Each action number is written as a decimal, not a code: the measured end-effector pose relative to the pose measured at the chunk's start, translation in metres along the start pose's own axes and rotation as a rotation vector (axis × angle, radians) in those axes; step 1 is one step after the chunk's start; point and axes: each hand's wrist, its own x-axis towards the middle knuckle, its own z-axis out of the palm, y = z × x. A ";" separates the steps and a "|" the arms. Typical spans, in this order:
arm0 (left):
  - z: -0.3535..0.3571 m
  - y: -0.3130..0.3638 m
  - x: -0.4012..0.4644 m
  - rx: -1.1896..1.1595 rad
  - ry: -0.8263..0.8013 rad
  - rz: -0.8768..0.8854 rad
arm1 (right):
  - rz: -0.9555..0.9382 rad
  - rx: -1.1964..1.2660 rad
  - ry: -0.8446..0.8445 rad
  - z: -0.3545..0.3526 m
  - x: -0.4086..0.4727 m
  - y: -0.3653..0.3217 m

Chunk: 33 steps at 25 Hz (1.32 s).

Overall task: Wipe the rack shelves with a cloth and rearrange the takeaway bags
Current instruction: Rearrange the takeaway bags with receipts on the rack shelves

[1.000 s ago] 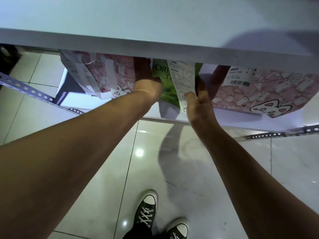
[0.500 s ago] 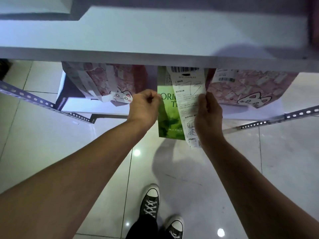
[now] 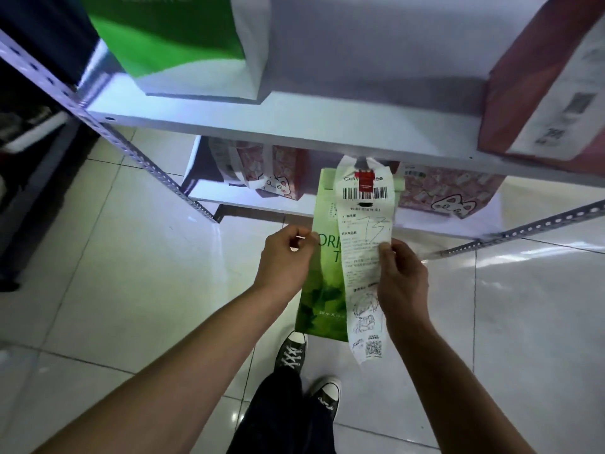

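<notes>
A green takeaway bag [image 3: 322, 283] with a long white receipt [image 3: 363, 257] stapled to its front hangs in front of the rack, clear of the lower shelf [image 3: 248, 208]. My left hand [image 3: 284, 260] grips the bag's left edge. My right hand [image 3: 401, 276] holds its right side, thumb pressed on the receipt. Two pink cat-print bags [image 3: 278, 175] [image 3: 451, 194] stand on the lower shelf behind it. On the upper shelf [image 3: 327, 122] stand a green-and-white bag [image 3: 196, 44] at the left and a red bag [image 3: 540, 93] at the right. No cloth is in view.
Perforated metal rack posts [image 3: 131, 149] [image 3: 523, 229] slant at the left and right. The floor is glossy white tile [image 3: 114, 290]. My two black sneakers [image 3: 291, 352] stand below the bag. Dark objects sit at the far left.
Both hands have pulled the green bag out from between the pink bags on the lower shelf and towards me. My view has tilted up, bringing the upper shelf's bags into sight.
</notes>
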 end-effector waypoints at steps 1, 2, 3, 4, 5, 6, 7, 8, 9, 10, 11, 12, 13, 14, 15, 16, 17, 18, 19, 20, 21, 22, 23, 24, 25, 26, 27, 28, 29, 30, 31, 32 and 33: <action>-0.009 0.009 -0.016 -0.018 0.013 0.011 | -0.015 -0.001 -0.002 -0.003 -0.013 -0.014; -0.017 0.018 -0.030 -0.032 0.026 0.027 | -0.038 -0.015 -0.006 -0.006 -0.025 -0.028; -0.026 0.027 -0.045 -0.039 0.041 0.045 | -0.068 -0.038 -0.017 -0.009 -0.036 -0.041; -0.034 0.036 -0.058 -0.047 0.059 0.061 | -0.099 -0.058 -0.034 -0.011 -0.046 -0.054; -0.042 0.043 -0.070 -0.059 0.077 0.067 | -0.122 -0.067 -0.050 -0.011 -0.056 -0.066; -0.052 0.050 -0.081 -0.079 0.096 0.069 | -0.133 -0.059 -0.064 -0.010 -0.065 -0.079; -0.062 0.056 -0.091 -0.102 0.112 0.074 | -0.138 -0.038 -0.076 -0.007 -0.073 -0.091; -0.072 0.061 -0.097 -0.119 0.130 0.086 | -0.144 -0.016 -0.090 -0.003 -0.080 -0.102; -0.083 0.067 -0.103 -0.133 0.153 0.104 | -0.150 -0.003 -0.111 0.003 -0.086 -0.112; -0.094 0.071 -0.107 -0.145 0.174 0.119 | -0.152 0.004 -0.133 0.010 -0.092 -0.120; -0.106 0.075 -0.109 -0.159 0.187 0.133 | -0.150 0.012 -0.154 0.019 -0.098 -0.127; -0.117 0.078 -0.112 -0.167 0.185 0.145 | -0.146 0.020 -0.169 0.026 -0.104 -0.133; -0.127 0.081 -0.114 -0.166 0.170 0.158 | -0.143 0.029 -0.177 0.033 -0.109 -0.139; -0.136 0.084 -0.116 -0.159 0.150 0.167 | -0.141 0.034 -0.179 0.039 -0.114 -0.145; -0.143 0.086 -0.118 -0.154 0.134 0.171 | -0.134 0.037 -0.177 0.046 -0.117 -0.151; -0.151 0.089 -0.118 -0.157 0.127 0.170 | -0.123 0.044 -0.174 0.052 -0.120 -0.157; -0.159 0.090 -0.118 -0.164 0.134 0.166 | -0.110 0.049 -0.177 0.060 -0.123 -0.162; -0.167 0.092 -0.117 -0.175 0.151 0.163 | -0.099 0.046 -0.181 0.067 -0.125 -0.167; -0.174 0.095 -0.114 -0.189 0.165 0.159 | -0.096 0.037 -0.183 0.075 -0.127 -0.172; -0.183 0.098 -0.111 -0.211 0.175 0.154 | -0.102 0.029 -0.186 0.082 -0.130 -0.176; -0.191 0.101 -0.107 -0.240 0.176 0.149 | -0.114 0.021 -0.189 0.090 -0.131 -0.181; -0.199 0.105 -0.103 -0.270 0.168 0.147 | -0.127 0.011 -0.195 0.098 -0.133 -0.186; -0.206 0.108 -0.099 -0.294 0.160 0.151 | -0.136 0.000 -0.203 0.105 -0.134 -0.190; -0.214 0.110 -0.094 -0.309 0.160 0.158 | -0.142 -0.018 -0.208 0.113 -0.133 -0.193; -0.221 0.111 -0.089 -0.317 0.171 0.167 | -0.147 -0.045 -0.208 0.122 -0.133 -0.197; -0.228 0.111 -0.082 -0.321 0.188 0.171 | -0.146 -0.073 -0.210 0.131 -0.132 -0.200; -0.234 0.111 -0.076 -0.326 0.207 0.169 | -0.144 -0.095 -0.219 0.141 -0.130 -0.203; -0.240 0.110 -0.071 -0.334 0.224 0.160 | -0.144 -0.111 -0.229 0.149 -0.128 -0.204; -0.245 0.109 -0.064 -0.345 0.233 0.147 | -0.150 -0.122 -0.240 0.158 -0.125 -0.204; -0.249 0.109 -0.059 -0.358 0.232 0.133 | -0.158 -0.133 -0.249 0.165 -0.121 -0.205; -0.252 0.108 -0.053 -0.373 0.224 0.118 | -0.162 -0.144 -0.256 0.171 -0.117 -0.205; -0.255 0.107 -0.047 -0.391 0.215 0.106 | -0.166 -0.152 -0.265 0.175 -0.113 -0.206; -0.258 0.106 -0.043 -0.407 0.208 0.099 | -0.176 -0.159 -0.278 0.178 -0.110 -0.206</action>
